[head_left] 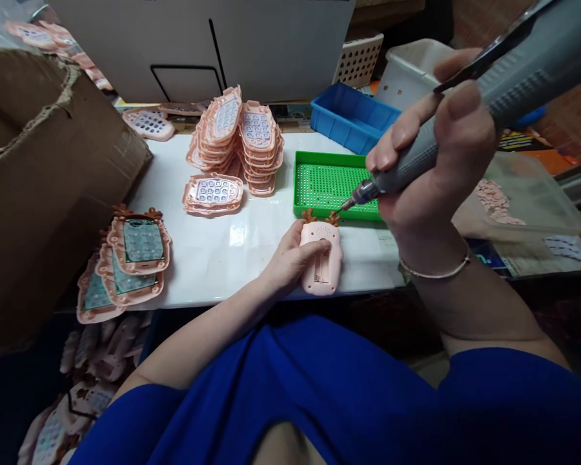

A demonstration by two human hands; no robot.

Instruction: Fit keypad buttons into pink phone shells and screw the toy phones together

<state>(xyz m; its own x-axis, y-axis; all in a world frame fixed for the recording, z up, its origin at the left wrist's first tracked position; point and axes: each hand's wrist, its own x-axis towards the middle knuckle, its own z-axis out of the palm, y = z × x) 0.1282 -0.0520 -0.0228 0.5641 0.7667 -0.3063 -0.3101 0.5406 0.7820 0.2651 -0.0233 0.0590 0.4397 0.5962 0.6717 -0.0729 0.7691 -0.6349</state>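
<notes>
My left hand [290,257] is closed on a pink toy phone shell [322,258] with small brown antlers, lying back side up on the white table [223,252] near its front edge. My right hand [430,161] is wrapped round a grey electric screwdriver [465,110], raised above the table. The driver's tip [346,206] points down and left, just above the shell's top right antler.
A green perforated tray [326,184] lies behind the shell, with a blue bin [353,116] beyond it. Stacks of pink keypad fronts [242,139] stand mid-table, more shells [135,255] at the left edge. A cardboard box [43,181] fills the left; a clear tub [523,194] sits right.
</notes>
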